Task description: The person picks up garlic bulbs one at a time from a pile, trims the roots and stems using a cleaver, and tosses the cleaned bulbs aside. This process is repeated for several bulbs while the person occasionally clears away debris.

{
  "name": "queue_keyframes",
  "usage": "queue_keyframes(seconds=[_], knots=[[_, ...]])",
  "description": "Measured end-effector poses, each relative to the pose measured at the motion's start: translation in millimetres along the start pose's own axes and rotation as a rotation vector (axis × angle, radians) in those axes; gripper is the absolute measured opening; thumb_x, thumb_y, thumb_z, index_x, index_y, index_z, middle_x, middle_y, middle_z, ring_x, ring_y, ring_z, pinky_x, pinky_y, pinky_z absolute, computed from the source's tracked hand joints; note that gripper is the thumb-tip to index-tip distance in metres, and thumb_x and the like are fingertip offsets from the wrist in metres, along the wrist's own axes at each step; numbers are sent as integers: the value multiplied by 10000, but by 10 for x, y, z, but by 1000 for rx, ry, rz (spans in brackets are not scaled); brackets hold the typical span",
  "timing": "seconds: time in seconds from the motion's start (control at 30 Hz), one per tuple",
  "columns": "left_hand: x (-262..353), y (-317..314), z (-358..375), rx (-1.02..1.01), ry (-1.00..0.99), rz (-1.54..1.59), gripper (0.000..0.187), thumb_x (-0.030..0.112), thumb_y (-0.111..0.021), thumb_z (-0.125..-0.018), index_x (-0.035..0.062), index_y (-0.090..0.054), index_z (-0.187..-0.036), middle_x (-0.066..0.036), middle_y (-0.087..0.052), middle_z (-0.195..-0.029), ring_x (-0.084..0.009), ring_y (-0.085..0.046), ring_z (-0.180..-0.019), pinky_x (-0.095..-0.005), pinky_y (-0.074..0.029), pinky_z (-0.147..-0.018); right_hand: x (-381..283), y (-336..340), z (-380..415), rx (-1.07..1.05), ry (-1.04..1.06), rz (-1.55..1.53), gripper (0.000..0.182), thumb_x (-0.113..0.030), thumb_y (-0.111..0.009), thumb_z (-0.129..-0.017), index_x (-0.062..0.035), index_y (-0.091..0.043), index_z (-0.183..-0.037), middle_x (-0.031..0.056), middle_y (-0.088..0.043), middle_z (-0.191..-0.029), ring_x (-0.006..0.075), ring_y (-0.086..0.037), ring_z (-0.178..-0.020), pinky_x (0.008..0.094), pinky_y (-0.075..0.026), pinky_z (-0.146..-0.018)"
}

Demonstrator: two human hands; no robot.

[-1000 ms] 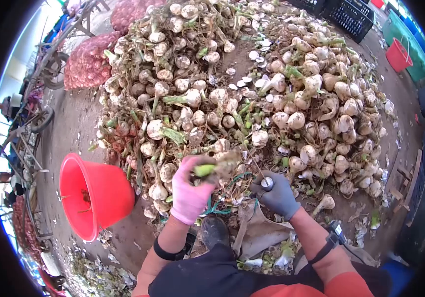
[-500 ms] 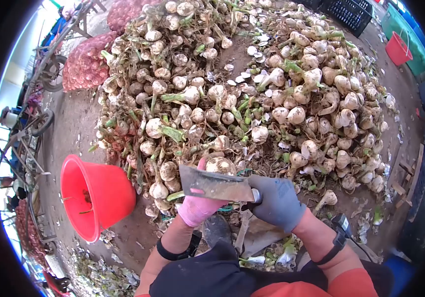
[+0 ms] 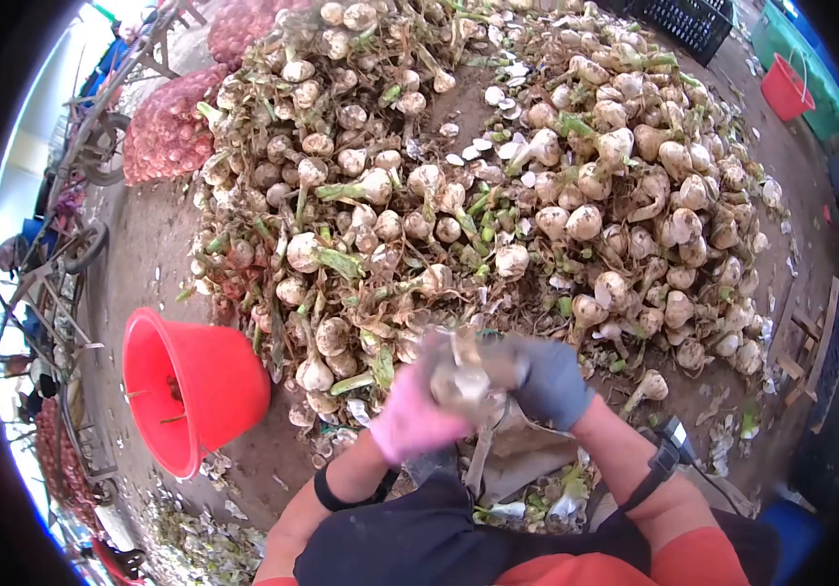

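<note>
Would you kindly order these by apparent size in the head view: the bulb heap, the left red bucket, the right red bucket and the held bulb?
1. Bulb heap
2. Left red bucket
Unranked: right red bucket and held bulb, blurred, look alike.

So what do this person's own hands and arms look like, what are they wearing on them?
The left hand wears a pink glove, the right hand a grey-blue glove. Each forearm has a black band; the right band carries a small device, with a thin dark cable beside it. The sleeves are orange-red.
</note>
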State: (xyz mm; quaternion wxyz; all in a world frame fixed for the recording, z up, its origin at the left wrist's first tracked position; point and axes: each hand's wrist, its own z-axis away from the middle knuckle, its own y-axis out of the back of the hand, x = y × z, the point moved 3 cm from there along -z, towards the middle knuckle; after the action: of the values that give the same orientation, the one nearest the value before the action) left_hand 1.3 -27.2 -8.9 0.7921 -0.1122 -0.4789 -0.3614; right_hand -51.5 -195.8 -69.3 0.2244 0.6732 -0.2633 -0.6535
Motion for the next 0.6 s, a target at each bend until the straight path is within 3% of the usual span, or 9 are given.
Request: queue_keyframes(seconds=[0.03, 0.07, 0.13, 0.23, 0.33, 0.4, 0.43, 0.53, 0.6], knots=[[-31, -108, 125, -245, -440, -103, 560, 269, -813, -704, 40, -586, -1161, -139, -652, -1063, -262, -626, -1056, -379, -454, -1003, 443, 23, 0, -44, -213, 70, 138, -186, -630, -777, -113, -652, -892, 141, -664, -784, 334, -647, -709, 396, -511, -607], [312, -218, 242, -489, -303, -109, 533, 295, -766, -705, 52, -570, -1138, -107, -644, -996, -238, -639, -925, -353, -503, -863, 763, 32, 4, -93, -427, 130, 136, -171, -626, -785, -101, -665, -896, 157, -665, -785, 322, -652, -695, 377, -517, -612], [-149, -187, -138, -380, -201, 262, 509, 258, -774, -722, 58, -563, -1140, -96, -640, -986, -229, -634, -924, -350, -495, -879, 604, 19, -92, -8, -374, -46, 125, -141, -637, -780, -75, -657, -884, 159, -660, -763, 289, -651, -672, 355, -515, -618], [101, -50, -583, -56, -13, 239, 734, 128, -832, -700, 19, -426, -1302, -40, -634, -1032, -127, -613, -952, -274, -506, -876, 671, -127, 175, 105, -504, -446, 107, -48, -677, -741, -15, -639, -836, 108, -675, -740, 165, -636, -688, 296, -498, -657], [673, -67, -687, -253, -345, 541, 875, 50, -792, -708, 41, -297, -1429, -145, -450, -1351, -219, -498, -1199, -349, -511, -908, 787, -276, 224, 60, -612, -546, 85, -24, -655, -733, -19, -641, -816, 83, -689, -764, 144, -638, -724, 288, -497, -668], [822, 42, -784, -185, -450, 537, 884, -15, -748, -721, 60, -259, -1453, -158, -400, -1415, -283, -475, -1242, -422, -510, -930, 700, -321, 221, 51, -647, -596, 83, -10, -635, -731, -26, -644, -812, 75, -694, -776, 135, -636, -732, 285, -497, -670], [656, 140, -906, -38, -381, 286, 861, -51, -727, -724, 86, -282, -1448, -158, -399, -1429, -284, -454, -1277, -415, -487, -977, 602, -250, 160, 31, -610, -559, 80, 0, -627, -732, -26, -640, -806, 70, -693, -774, 125, -631, -728, 281, -495, -665], [-159, 266, -1301, 254, -88, -1079, 727, 159, -722, -763, 92, -366, -1394, -182, -443, -1380, -336, -480, -1249, -461, -367, -1062, 584, -196, 63, 36, -538, -599, 51, -7, -652, -751, -23, -637, -797, 60, -685, -761, 109, -618, -713, 278, -488, -646], [-537, 293, -1405, 292, -62, -1295, 678, 63, -639, -742, 96, -401, -1376, -175, -533, -1267, -310, -528, -1203, -476, -346, -1062, 507, -117, 23, -12, -577, -631, 67, -43, -694, -767, -25, -637, -796, 53, -674, -742, 103, -606, -704, 280, -484, -636]])
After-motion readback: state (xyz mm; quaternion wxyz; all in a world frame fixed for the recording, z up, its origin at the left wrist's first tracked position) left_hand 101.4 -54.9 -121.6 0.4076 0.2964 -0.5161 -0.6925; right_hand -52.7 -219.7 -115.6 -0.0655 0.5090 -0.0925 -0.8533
